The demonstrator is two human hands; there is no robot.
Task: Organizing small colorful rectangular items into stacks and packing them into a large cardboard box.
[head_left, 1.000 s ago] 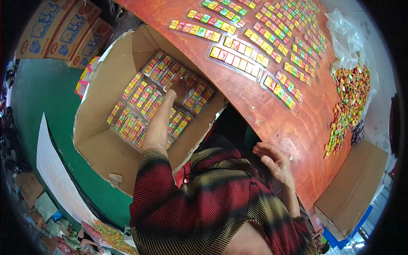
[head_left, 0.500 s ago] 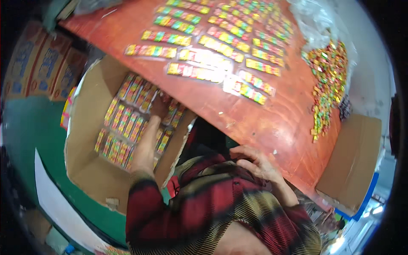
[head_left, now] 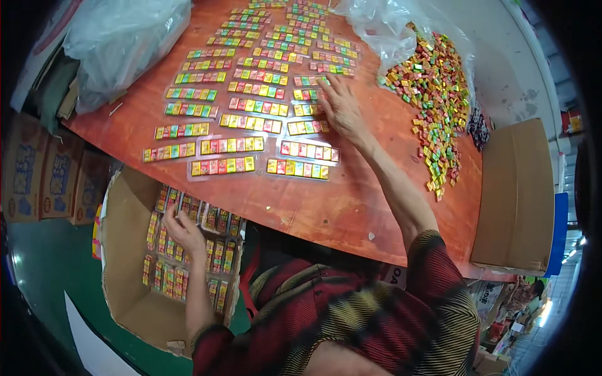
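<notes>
Strip packs (head_left: 251,106) on table (head_left: 326,207); carton (head_left: 125,294) below left; loose pieces (head_left: 436,94) right.

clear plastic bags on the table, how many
2. One clear plastic bag sits bunched at the table's far left corner. The other lies at the far right, open toward the loose pile of coloured pieces. More may be out of view.
</notes>
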